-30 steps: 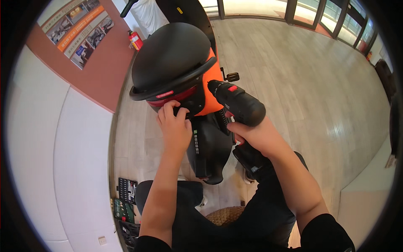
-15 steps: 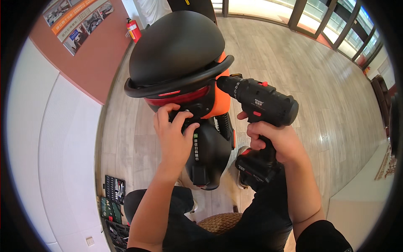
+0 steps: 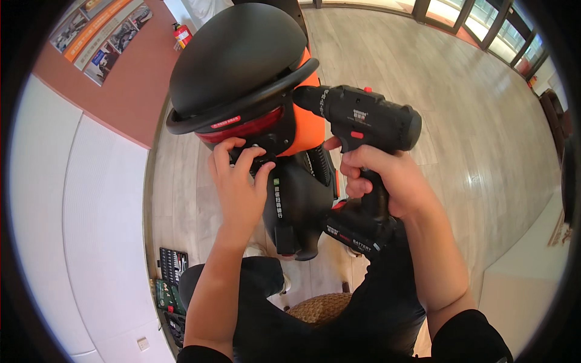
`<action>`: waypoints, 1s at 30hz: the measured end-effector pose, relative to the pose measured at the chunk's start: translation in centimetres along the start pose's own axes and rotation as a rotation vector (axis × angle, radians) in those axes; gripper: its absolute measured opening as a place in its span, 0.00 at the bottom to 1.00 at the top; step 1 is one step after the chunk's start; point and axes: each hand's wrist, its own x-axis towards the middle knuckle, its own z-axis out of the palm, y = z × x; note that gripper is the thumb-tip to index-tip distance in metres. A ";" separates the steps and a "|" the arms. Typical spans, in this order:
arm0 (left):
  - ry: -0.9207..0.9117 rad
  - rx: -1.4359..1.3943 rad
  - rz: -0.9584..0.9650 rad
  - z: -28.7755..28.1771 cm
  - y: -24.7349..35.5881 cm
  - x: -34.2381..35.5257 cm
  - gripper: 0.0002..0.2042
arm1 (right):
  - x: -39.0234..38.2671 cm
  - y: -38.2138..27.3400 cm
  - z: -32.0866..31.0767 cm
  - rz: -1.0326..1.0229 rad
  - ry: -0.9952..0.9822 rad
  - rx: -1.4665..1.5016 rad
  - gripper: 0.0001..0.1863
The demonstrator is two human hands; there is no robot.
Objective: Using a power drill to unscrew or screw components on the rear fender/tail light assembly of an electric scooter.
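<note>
Gripping the black cordless drill (image 3: pixel 363 121) by its handle, the right hand (image 3: pixel 387 178) points its nose at the scooter's orange rear panel (image 3: pixel 305 130); left hand (image 3: pixel 239 187) fingertips press, curled, beneath the red tail light (image 3: pixel 242 127).

Cordless drill (image 3: pixel 363 121): raised from beside the scooter's tail (image 3: pixel 254 121), now level, nose at nine o'clock touching the orange panel (image 3: pixel 305 136). Right hand (image 3: pixel 384 178): lifted with it. Left hand (image 3: pixel 239 187): fingertips shifted slightly under the tail light (image 3: pixel 245 128).
</note>
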 end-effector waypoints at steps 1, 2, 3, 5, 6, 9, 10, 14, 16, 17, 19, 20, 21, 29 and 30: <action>-0.007 0.003 -0.001 0.0 0.0 0.0 0.13 | 0.1 0.0 0.0 0.001 -0.005 0.004 0.14; -0.004 0.002 0.000 0.0 -0.1 0.0 0.13 | 0.2 0.0 -0.1 0.001 -0.011 0.007 0.14; -0.001 0.002 0.000 0.1 -0.1 0.0 0.13 | 0.3 0.1 -0.2 0.004 -0.010 0.011 0.14; -0.009 0.007 -0.003 0.0 0.0 0.1 0.13 | 0.4 0.2 -0.3 -0.008 -0.022 0.024 0.13; -0.012 0.009 -0.005 -0.1 0.1 0.2 0.13 | 0.4 0.0 -0.4 -0.008 -0.022 0.026 0.13; -0.014 -0.003 -0.011 0.0 0.2 0.1 0.13 | 0.5 -0.4 -1.1 0.023 -0.049 0.046 0.13; -0.013 0.000 -0.007 0.0 0.2 0.1 0.13 | 0.6 -0.4 -1.3 0.035 -0.065 0.069 0.13; -0.012 0.002 -0.006 0.0 0.3 0.0 0.12 | 0.3 -0.8 -1.1 0.054 -0.048 0.086 0.11; -0.015 -0.006 -0.007 0.4 0.2 -0.2 0.12 | 0.2 -0.9 -0.9 0.057 -0.031 0.067 0.13; -0.016 -0.007 -0.014 0.2 0.2 -0.3 0.12 | 0.0 -1.0 -0.7 0.058 -0.021 0.047 0.14; -0.018 -0.006 -0.017 0.0 0.3 -0.3 0.12 | -0.1 -1.0 -0.6 0.067 -0.038 0.105 0.13; -0.015 0.003 -0.009 0.0 0.3 -0.3 0.13 | -0.1 -0.9 -0.7 0.081 -0.049 0.156 0.11; -0.012 0.012 -0.002 0.1 0.2 -0.3 0.13 | 0.1 -0.7 -0.9 0.080 -0.047 0.157 0.11; 0.000 0.005 0.018 0.1 0.3 -0.1 0.13 | 0.6 0.3 -0.4 0.201 -0.232 0.630 0.16; -0.008 0.001 0.016 0.1 0.2 -0.2 0.13 | 0.6 0.2 -0.3 0.205 -0.235 0.632 0.16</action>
